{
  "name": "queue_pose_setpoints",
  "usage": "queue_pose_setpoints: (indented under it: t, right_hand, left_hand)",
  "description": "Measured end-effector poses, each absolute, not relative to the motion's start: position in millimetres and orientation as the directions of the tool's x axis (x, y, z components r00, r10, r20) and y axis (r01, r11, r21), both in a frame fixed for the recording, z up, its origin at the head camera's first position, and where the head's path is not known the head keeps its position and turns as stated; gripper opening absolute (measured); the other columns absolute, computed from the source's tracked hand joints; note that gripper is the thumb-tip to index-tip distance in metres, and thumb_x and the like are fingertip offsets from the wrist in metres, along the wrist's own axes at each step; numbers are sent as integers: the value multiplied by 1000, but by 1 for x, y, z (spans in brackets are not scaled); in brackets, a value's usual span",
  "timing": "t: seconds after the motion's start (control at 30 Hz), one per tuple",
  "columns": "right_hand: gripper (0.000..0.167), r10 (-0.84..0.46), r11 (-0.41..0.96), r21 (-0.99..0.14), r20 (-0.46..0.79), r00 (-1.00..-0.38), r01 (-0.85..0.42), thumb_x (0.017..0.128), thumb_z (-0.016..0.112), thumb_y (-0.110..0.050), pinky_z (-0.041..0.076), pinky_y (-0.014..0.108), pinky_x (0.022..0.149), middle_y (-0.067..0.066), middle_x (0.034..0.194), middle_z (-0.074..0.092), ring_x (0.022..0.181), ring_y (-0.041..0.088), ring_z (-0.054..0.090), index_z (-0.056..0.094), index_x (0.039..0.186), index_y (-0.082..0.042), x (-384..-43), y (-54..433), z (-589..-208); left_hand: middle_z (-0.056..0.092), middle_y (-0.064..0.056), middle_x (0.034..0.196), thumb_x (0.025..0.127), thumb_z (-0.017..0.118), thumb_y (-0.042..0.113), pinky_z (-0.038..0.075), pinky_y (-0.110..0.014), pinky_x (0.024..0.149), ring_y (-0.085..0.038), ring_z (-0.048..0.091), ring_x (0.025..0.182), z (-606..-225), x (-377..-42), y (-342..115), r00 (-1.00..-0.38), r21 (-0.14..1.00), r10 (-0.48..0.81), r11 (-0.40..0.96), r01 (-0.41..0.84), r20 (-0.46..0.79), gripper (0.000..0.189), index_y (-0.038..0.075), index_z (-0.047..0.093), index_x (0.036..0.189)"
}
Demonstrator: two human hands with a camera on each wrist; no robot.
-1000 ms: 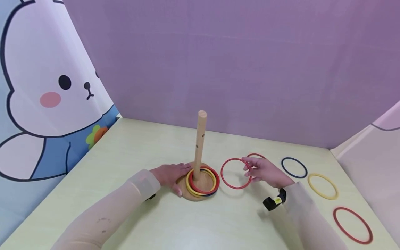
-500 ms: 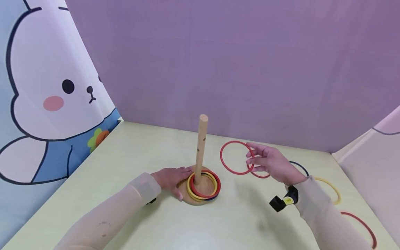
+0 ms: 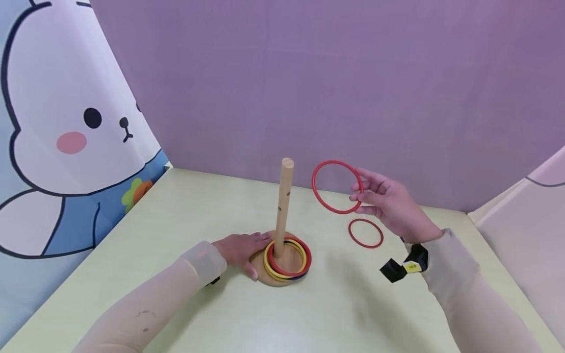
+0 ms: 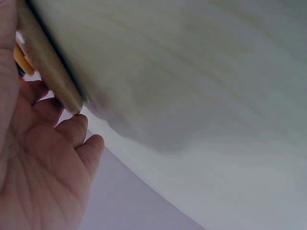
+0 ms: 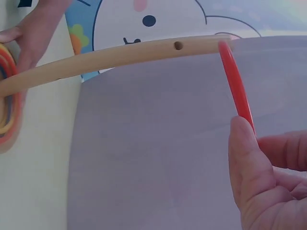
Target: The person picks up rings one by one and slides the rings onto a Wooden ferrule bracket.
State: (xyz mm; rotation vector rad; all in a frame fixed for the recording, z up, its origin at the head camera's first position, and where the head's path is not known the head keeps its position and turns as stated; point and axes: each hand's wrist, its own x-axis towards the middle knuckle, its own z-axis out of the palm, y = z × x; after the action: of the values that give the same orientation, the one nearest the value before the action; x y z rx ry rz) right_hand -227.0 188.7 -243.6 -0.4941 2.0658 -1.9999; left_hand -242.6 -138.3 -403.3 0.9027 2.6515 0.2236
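Observation:
A wooden ring-toss stand has a round base (image 3: 272,280) and an upright peg (image 3: 284,206). Stacked red, yellow and blue rings (image 3: 304,272) lie around the peg's foot. My left hand (image 3: 242,251) holds the left edge of the base, thumb toward me and fingers on the far side; the left wrist view shows its fingertips bent at the rim (image 4: 72,103). Raised right of the peg, my right hand (image 3: 388,201) pinches a red ring (image 3: 314,189) between thumb and fingers. In the right wrist view this ring (image 5: 236,81) appears edge-on, overlapping the peg's top end.
Another red ring (image 3: 366,246) lies flat on the pale table (image 3: 212,206), below the raised right hand. A purple cloth wall (image 3: 282,88) stands behind the table, and a printed cartoon cloth (image 3: 44,122) hangs at the left.
My right hand has lifted the red ring from near the tabletop to about the peg's top height. The left hand stays on the base. The right arm now hides the rings at the right.

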Motion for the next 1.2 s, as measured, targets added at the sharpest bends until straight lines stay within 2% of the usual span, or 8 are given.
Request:
queue_pose_setpoints:
  t: [0.27, 0.57, 1.2]
  right_hand:
    - [61, -397, 3, -994, 102, -912, -113, 94, 48, 7, 55, 26, 78, 7, 105, 57, 92, 13, 65, 25, 150, -2, -226, 177, -224]
    - [59, -409, 51, -990, 100, -907, -132, 95, 50, 4, 55, 27, 80, 9, 105, 55, 92, 14, 64, 30, 150, -5, -224, 154, -205]
    - [59, -453, 100, -982, 98, -886, -159, 95, 50, 5, 55, 28, 77, 11, 106, 54, 88, 14, 63, 30, 150, -4, -223, 118, -197]
  left_hand:
    - [28, -7, 155, 72, 81, 46, 39, -48, 103, -33, 33, 137, -405, -244, -139, -746, 226, 613, 790, 570, -261, 102, 8, 29, 151]
    - [29, -10, 155, 73, 80, 46, 37, -48, 105, -35, 34, 137, -405, -241, -144, -747, 213, 618, 786, 580, -244, 100, 5, 30, 150]
    - [28, -8, 155, 73, 79, 45, 37, -48, 105, -33, 33, 137, -400, -237, -144, -756, 216, 599, 801, 559, -264, 99, 7, 30, 150]
